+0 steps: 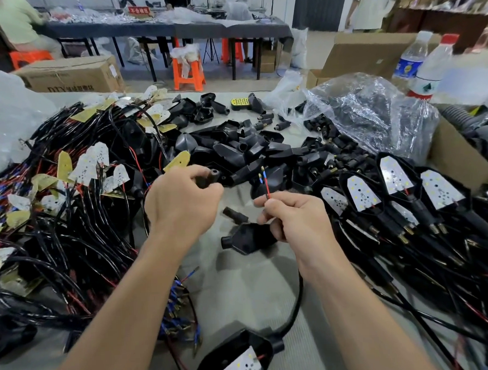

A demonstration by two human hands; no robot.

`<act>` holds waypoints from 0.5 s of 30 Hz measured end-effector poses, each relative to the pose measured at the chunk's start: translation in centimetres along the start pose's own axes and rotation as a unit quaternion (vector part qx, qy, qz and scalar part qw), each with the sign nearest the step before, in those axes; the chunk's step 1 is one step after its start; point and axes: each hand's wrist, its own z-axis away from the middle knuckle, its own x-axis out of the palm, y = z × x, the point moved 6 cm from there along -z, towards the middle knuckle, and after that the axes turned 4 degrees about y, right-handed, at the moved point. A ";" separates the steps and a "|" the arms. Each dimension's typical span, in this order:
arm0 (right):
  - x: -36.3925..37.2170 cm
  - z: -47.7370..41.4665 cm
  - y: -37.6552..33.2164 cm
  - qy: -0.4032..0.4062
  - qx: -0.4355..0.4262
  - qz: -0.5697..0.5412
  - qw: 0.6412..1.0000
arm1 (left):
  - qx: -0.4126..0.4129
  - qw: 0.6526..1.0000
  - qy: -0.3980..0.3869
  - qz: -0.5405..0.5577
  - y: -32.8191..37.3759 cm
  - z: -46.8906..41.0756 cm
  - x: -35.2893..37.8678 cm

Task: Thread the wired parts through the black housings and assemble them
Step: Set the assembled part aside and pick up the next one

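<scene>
Wire tips (265,181) poke up from the right hand (294,223), pinched in its grip — the left hand (181,203) clenches the black housing (208,177) just left, hole facing them.

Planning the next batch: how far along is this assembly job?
Done: a row of finished units on the right. In hand: the left hand holds a black tube, the right hand pinches the wire ends, not yet threaded in. To do: a big pile of wired boards at left and loose housings in the middle.
</scene>
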 end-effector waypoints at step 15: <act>0.4 0.7 -1.1 -0.031 -0.031 0.022 0.999 | 0.068 0.976 -0.056 0.199 -1.7 3.9 0.5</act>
